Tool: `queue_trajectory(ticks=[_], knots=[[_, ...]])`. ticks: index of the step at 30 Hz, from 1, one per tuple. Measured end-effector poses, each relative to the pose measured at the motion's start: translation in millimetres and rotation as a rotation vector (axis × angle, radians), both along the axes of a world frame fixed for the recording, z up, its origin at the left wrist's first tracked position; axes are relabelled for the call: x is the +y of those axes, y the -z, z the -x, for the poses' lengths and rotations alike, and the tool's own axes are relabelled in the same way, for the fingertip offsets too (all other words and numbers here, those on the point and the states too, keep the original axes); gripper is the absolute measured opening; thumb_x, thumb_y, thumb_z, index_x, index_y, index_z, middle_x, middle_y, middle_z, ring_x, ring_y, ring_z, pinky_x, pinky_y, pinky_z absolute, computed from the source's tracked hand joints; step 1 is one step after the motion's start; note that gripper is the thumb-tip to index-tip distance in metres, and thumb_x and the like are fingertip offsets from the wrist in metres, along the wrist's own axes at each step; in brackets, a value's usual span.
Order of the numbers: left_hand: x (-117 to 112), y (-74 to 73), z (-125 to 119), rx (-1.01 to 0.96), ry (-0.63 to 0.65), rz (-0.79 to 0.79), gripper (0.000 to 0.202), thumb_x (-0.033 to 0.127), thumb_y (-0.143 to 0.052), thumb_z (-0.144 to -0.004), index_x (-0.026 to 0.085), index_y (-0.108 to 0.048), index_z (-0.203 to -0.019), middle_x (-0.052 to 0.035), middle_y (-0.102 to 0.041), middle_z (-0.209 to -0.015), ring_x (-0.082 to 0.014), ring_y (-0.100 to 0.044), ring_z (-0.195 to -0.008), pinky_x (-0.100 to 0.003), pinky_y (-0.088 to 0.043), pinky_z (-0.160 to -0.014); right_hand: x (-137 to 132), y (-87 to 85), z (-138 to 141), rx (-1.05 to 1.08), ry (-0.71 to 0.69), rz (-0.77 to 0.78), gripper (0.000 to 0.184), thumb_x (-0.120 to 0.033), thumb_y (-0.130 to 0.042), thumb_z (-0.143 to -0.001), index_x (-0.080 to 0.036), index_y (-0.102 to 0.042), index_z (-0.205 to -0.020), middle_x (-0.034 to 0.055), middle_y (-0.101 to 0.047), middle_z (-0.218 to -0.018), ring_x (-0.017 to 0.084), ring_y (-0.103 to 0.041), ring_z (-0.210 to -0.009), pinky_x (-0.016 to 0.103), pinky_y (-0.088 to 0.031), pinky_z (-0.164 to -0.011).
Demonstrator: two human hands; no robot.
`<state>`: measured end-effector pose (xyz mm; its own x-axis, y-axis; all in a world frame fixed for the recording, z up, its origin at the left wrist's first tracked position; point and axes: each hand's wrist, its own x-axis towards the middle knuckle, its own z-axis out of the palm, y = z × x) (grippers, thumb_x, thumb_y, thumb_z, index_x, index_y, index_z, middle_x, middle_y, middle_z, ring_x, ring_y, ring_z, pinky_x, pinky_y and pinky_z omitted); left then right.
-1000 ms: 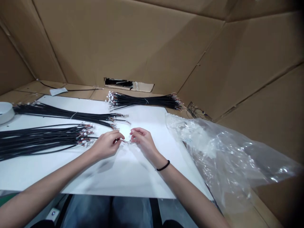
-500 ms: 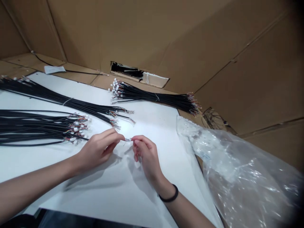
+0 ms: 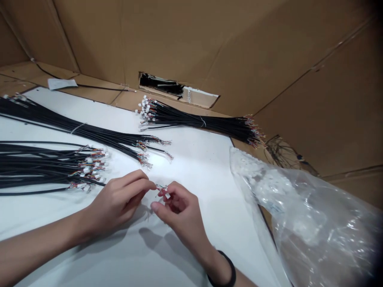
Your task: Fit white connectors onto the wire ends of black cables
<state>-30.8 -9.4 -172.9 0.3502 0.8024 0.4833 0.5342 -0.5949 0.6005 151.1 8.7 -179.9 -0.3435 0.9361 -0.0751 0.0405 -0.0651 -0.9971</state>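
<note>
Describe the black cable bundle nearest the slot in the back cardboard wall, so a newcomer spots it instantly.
On the far edge of the white board, find the slot in the cardboard wall. Just below it lies the black cable bundle, running sideways. Unlike the long bundle and the loose bundle at left, it sits alone, with white connectors bunched at its left end.

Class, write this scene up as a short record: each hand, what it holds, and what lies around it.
Left hand: pinches thin coloured wires
Right hand: holds white connector
Right wrist: black wristband
Nearby: three black cable bundles
Surface: white sheet
Right side: clear plastic bag
Behind: cardboard walls
</note>
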Motion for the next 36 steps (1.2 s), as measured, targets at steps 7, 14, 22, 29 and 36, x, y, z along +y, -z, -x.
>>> queue_trajectory(ticks=[7, 14, 22, 29, 36], knots=[[-0.8, -0.8, 0.5, 0.003, 0.001, 0.004, 0.025, 0.000, -0.043, -0.090, 0.016, -0.059, -0.102, -0.0051, -0.057, -0.088, -0.0105, -0.054, -0.073, -0.020, -0.041, -0.062, 1.5, -1.9, 1.9, -0.049, 0.009, -0.018, 0.023, -0.031, -0.076, -0.068, -0.017, -0.059, -0.070, -0.0032, -0.046, -0.066, 0.006, -0.037, -0.050, 0.021, -0.031, -0.043], [-0.4, 0.0, 0.6, -0.009, 0.002, 0.003, 0.025, 0.001, -0.041, -0.091, 0.017, -0.058, -0.101, -0.0052, -0.057, -0.089, -0.0111, -0.053, -0.074, -0.020, -0.041, -0.062, 1.8, -2.5, 0.6, -0.036, 0.014, -0.032, 0.022, -0.032, -0.074, -0.072, -0.017, -0.058, -0.070, -0.0020, -0.049, -0.068, 0.006, -0.038, -0.049, 0.021, -0.032, -0.042], [-1.7, -2.6, 1.8, -0.003, 0.015, 0.026, 0.025, 0.000, -0.041, -0.091, 0.016, -0.057, -0.100, -0.0050, -0.056, -0.089, -0.0108, -0.050, -0.072, -0.021, -0.039, -0.061, 5.5, -1.1, -3.8, -0.103, 0.020, -0.285, 0.015, -0.024, -0.072, -0.074, -0.018, -0.059, -0.072, -0.0028, -0.048, -0.066, 0.008, -0.040, -0.051, 0.021, -0.033, -0.043], [-1.4, -4.8, 2.7, -0.039, 0.030, 0.015, 0.024, 0.002, -0.039, -0.092, 0.017, -0.057, -0.099, -0.0059, -0.056, -0.090, -0.0122, -0.052, -0.075, -0.022, -0.041, -0.063, 10.4, -1.7, -10.1, -0.184, 0.009, -0.459, 0.013, -0.025, -0.073, -0.076, -0.019, -0.063, -0.079, -0.0021, -0.051, -0.067, 0.008, -0.042, -0.051, 0.022, -0.036, -0.044], [1.2, -4.0, 3.8, -0.063, 0.053, -0.013, 0.023, 0.003, -0.040, -0.092, 0.017, -0.057, -0.098, -0.0063, -0.057, -0.087, -0.0138, -0.053, -0.076, -0.023, -0.042, -0.064, 12.0, 0.3, -12.1, -0.175, 0.005, -0.508, 0.015, -0.031, -0.074, -0.078, -0.020, -0.064, -0.079, -0.0013, -0.052, -0.067, 0.011, -0.047, -0.055, 0.024, -0.040, -0.047]])
